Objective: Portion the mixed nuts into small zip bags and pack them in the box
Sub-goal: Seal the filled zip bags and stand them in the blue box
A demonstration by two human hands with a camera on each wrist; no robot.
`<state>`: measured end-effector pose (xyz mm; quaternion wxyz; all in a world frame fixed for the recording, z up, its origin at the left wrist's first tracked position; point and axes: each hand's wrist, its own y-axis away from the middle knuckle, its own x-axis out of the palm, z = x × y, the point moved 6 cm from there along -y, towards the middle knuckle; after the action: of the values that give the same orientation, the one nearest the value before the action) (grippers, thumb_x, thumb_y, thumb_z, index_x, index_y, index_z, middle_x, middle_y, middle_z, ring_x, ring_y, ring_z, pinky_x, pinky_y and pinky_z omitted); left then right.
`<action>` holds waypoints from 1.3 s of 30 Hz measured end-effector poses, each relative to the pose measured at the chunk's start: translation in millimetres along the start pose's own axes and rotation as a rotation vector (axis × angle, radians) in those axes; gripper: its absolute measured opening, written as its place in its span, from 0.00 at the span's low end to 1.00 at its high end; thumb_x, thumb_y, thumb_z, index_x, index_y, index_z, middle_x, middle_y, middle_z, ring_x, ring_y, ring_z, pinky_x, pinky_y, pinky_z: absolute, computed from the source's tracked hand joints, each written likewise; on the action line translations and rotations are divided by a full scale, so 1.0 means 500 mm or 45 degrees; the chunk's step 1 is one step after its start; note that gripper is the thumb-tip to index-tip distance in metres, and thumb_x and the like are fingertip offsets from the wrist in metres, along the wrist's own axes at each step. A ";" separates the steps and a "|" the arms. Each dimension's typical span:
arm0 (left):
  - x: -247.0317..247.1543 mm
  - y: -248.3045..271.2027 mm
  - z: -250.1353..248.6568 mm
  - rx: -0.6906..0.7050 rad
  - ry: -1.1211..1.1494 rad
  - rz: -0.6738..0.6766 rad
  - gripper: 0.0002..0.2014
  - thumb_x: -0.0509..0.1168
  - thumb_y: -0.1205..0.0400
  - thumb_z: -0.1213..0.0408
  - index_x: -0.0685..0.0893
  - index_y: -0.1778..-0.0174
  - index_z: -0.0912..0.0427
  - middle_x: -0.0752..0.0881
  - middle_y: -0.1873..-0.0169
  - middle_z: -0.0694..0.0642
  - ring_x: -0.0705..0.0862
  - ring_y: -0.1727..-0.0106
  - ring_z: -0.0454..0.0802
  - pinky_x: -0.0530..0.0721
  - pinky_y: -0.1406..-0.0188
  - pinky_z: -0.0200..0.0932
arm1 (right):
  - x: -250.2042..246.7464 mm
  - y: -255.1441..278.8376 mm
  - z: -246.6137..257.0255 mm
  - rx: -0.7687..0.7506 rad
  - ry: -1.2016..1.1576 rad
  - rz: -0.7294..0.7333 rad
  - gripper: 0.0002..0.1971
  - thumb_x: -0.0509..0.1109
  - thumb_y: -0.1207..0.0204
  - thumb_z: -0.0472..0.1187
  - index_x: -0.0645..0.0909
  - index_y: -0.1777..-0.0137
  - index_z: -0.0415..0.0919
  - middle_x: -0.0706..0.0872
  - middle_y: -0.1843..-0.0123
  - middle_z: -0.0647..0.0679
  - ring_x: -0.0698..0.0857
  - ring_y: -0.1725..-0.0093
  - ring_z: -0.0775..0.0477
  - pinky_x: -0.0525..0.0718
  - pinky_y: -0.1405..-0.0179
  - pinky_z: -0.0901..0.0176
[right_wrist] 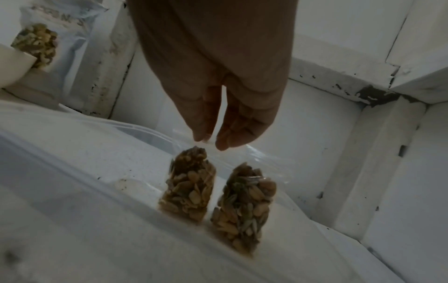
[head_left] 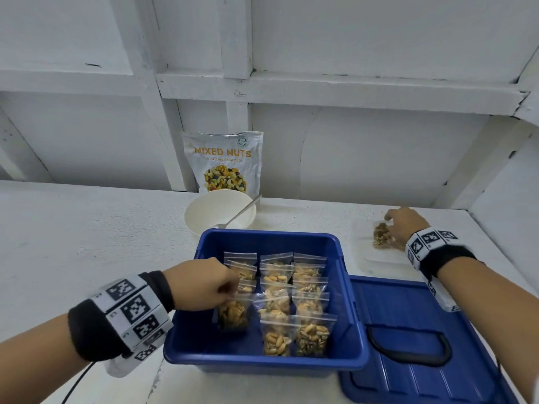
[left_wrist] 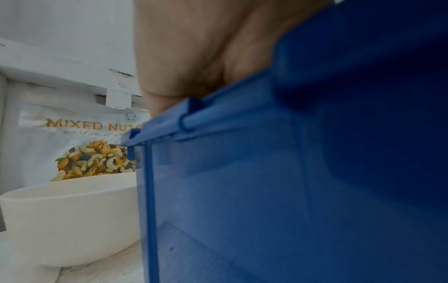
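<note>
My left hand (head_left: pixel 204 282) is over the left side of the blue box (head_left: pixel 348 293), fingers curled and pinching the top strip of a filled zip bag (head_left: pixel 232 314), so that bag hangs right under the grip, down at the near left of the box. Left wrist cam is mostly blue wall and palm, can't see the pinch from there.

Right hand (head_left: pixel 404 224) is way off to the right over a clear tray (head_left: pixel 379 259) on the white surface (head_left: pixel 87 234). Two more filled bags (right_wrist: pixel 188 188) sit side by side there, just below the fingertips (right_wrist: pixel 224 143). Fingers are extended and close together, reaching down at the bags' clear tops; can't tell if they're touching yet.

Count: I make roughly fourteen bags in the box in three columns, but they overlap so don't quote me. Plus one blue lid (head_left: pixel 423 339) lying right of the box, one white bowl (head_left: pixel 220 212) with one spoon (head_left: pixel 237 212) in it, one big MIXED NUTS pouch (head_left: pixel 223 160) standing against the wall
</note>
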<state>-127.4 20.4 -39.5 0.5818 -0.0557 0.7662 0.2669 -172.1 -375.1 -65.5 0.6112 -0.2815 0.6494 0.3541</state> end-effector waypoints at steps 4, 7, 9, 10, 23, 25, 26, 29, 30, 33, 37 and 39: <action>0.004 -0.001 -0.012 -0.053 -0.275 -0.010 0.10 0.55 0.17 0.59 0.78 0.45 0.55 0.85 0.47 0.53 0.82 0.47 0.51 0.74 0.53 0.40 | -0.007 0.006 0.010 -0.030 -0.002 -0.148 0.10 0.57 0.20 0.31 0.81 0.48 0.38 0.82 0.43 0.38 0.80 0.47 0.39 0.77 0.52 0.53; 0.006 -0.001 -0.017 -0.059 -0.374 -0.009 0.12 0.53 0.16 0.59 0.78 0.43 0.57 0.85 0.45 0.55 0.82 0.45 0.54 0.75 0.48 0.43 | -0.018 0.015 0.018 -0.061 -0.066 -0.221 0.07 0.58 0.21 0.31 0.76 0.56 0.41 0.83 0.50 0.38 0.79 0.56 0.40 0.75 0.59 0.55; 0.006 -0.002 -0.019 -0.065 -0.398 0.000 0.12 0.53 0.16 0.59 0.78 0.42 0.57 0.84 0.45 0.56 0.82 0.45 0.54 0.75 0.46 0.43 | -0.035 0.025 0.030 -0.093 -0.109 -0.244 0.06 0.59 0.21 0.32 0.73 0.58 0.41 0.84 0.53 0.38 0.79 0.58 0.39 0.75 0.61 0.55; 0.007 -0.003 -0.019 -0.062 -0.394 0.004 0.13 0.53 0.16 0.59 0.78 0.42 0.58 0.84 0.44 0.56 0.82 0.45 0.54 0.75 0.46 0.43 | -0.048 0.032 0.038 -0.115 -0.123 -0.256 0.06 0.59 0.21 0.32 0.73 0.58 0.42 0.84 0.55 0.39 0.79 0.58 0.38 0.75 0.62 0.54; -0.174 0.031 -0.048 -0.020 0.028 -0.513 0.12 0.59 0.18 0.51 0.81 0.43 0.50 0.84 0.50 0.44 0.79 0.53 0.38 0.76 0.52 0.33 | -0.291 0.253 0.256 -0.758 -0.442 -0.547 0.06 0.65 0.21 0.38 0.83 0.51 0.38 0.87 0.54 0.46 0.83 0.54 0.46 0.80 0.53 0.54; -0.215 0.040 -0.067 0.037 0.196 -0.749 0.14 0.62 0.19 0.53 0.81 0.41 0.53 0.83 0.53 0.43 0.80 0.53 0.38 0.74 0.54 0.26 | -0.298 0.280 0.289 -0.835 -0.540 -0.486 0.06 0.67 0.22 0.39 0.84 0.52 0.39 0.86 0.57 0.50 0.82 0.56 0.51 0.77 0.54 0.62; -0.229 0.043 -0.075 0.067 0.292 -0.842 0.14 0.64 0.20 0.53 0.81 0.41 0.54 0.83 0.54 0.42 0.80 0.54 0.36 0.74 0.55 0.24 | -0.299 0.292 0.302 -0.867 -0.579 -0.456 0.05 0.67 0.22 0.39 0.84 0.53 0.40 0.85 0.58 0.51 0.82 0.57 0.53 0.76 0.56 0.65; -0.243 0.042 -0.095 0.132 0.524 -0.992 0.11 0.66 0.22 0.56 0.82 0.46 0.54 0.83 0.56 0.42 0.82 0.55 0.36 0.77 0.56 0.25 | -0.301 0.326 0.333 -0.948 -0.692 -0.415 0.03 0.69 0.24 0.38 0.84 0.55 0.41 0.84 0.61 0.53 0.81 0.60 0.55 0.75 0.59 0.70; -0.243 0.041 -0.098 0.144 0.578 -1.024 0.08 0.67 0.22 0.58 0.82 0.49 0.55 0.84 0.57 0.44 0.83 0.55 0.38 0.77 0.57 0.25 | -0.303 0.335 0.339 -0.972 -0.714 -0.423 0.03 0.69 0.24 0.38 0.84 0.56 0.41 0.84 0.61 0.53 0.81 0.61 0.55 0.76 0.58 0.69; -0.240 0.045 -0.099 0.160 0.692 -1.102 0.01 0.67 0.21 0.63 0.82 0.56 0.54 0.85 0.61 0.45 0.82 0.55 0.38 0.76 0.59 0.23 | -0.304 0.355 0.348 -1.021 -0.740 -0.468 0.03 0.69 0.24 0.38 0.84 0.56 0.42 0.84 0.62 0.53 0.81 0.62 0.53 0.78 0.59 0.64; -0.236 0.046 -0.093 0.157 0.709 -1.163 0.01 0.67 0.21 0.64 0.83 0.57 0.54 0.85 0.62 0.43 0.81 0.55 0.38 0.79 0.59 0.29 | -0.297 0.365 0.346 -1.041 -0.811 -0.475 0.05 0.68 0.22 0.39 0.84 0.54 0.42 0.85 0.61 0.53 0.82 0.61 0.54 0.78 0.59 0.65; -0.235 0.050 -0.087 0.149 0.738 -1.209 0.01 0.66 0.22 0.60 0.82 0.59 0.51 0.84 0.62 0.41 0.81 0.56 0.35 0.78 0.60 0.27 | -0.293 0.364 0.340 -1.013 -0.868 -0.451 0.06 0.66 0.21 0.41 0.84 0.52 0.43 0.85 0.59 0.55 0.81 0.60 0.56 0.77 0.57 0.67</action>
<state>-137.4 -5.2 85.2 0.4058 -0.4332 0.7993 -0.0937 -202.6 -140.4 100.6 0.6835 -0.4652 0.1735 0.5351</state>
